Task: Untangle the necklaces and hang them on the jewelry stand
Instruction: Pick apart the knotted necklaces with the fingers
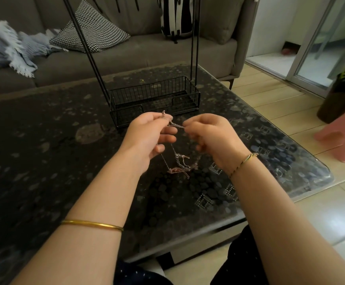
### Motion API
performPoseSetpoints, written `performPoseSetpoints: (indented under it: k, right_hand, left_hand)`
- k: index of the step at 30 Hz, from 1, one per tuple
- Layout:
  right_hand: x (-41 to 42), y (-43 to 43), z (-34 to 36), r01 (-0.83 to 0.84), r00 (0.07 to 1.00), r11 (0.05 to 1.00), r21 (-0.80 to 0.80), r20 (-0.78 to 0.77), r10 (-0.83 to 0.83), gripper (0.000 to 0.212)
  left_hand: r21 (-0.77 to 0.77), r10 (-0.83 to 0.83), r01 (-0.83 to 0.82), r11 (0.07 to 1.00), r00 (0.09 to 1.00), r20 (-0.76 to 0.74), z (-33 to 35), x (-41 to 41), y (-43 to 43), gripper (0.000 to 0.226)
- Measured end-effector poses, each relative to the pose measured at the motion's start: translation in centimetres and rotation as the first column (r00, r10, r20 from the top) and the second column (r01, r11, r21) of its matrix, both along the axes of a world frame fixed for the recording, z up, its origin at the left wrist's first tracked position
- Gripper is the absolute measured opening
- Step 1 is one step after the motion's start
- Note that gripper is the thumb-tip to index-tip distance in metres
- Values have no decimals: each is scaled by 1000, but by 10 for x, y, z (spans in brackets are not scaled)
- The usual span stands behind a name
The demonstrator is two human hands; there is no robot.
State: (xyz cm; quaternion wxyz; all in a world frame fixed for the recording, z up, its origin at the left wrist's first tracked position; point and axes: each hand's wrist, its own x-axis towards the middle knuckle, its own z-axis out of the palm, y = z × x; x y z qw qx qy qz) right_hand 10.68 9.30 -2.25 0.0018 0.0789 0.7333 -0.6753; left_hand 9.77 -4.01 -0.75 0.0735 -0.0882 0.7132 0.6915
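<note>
I am on the first step, the untangling. No chain hangs on the part of the jewelry stand (155,95) that I can see, and its top is out of view.

The necklaces (176,125) are up in the air between my two hands, above the dark surface (44,140). They are just near of the stand's wire basket. My left hand (147,138) pinches one end of a short twisted bit. My right hand (212,138) pinches the other end. The fingers (167,138) of both hands are curled in, not spread.

The twisted bit is pulled tight. It runs from left to right and dips a little toward the right. The rest of the chains hang down from it in thin loops. They end in a knotty clump with a small pink pendant (173,170) at the bottom. I cannot tell if the pendant touches the surface or hangs just above it.

Next, I think the twist must be loosened, not pulled harder. A hard pull could make the knot tighter. One hand should hold steady while the other picks one chain free. Then that chain can go up onto the stand, which is far of my hands.
</note>
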Motion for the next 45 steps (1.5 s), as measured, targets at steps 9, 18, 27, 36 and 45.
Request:
performPoseSetpoints:
  k: [9, 18, 27, 36, 45]
  right_hand:
    - [3, -2, 2, 15, 998, 998, 66, -62, -11, 8]
    - [2, -4, 3, 59, 997, 997, -48, -47, -61, 17]
    - [-2, -5, 2, 8, 999, 987, -163, -47, -16, 11]
    - [0, -6, 1, -11, 996, 995, -95, -89, 3, 14]
    - [-1, -6, 4, 40, 999, 989, -144, 2, -40, 18]
  left_hand:
    - [-84, 0, 1, 996, 1000, 8, -4, -1, 1, 16]
    - [-102, -34, 45, 994, 994, 107, -6, -3, 6, 21]
    - [10, -66, 65, 998, 978, 197, -3, -2, 5, 17]
    - [-63, -136, 143, 988, 985, 106, -11, -4, 1, 14]
    - [-77, -34, 33, 996, 999, -11, -12, -4, -3, 14]
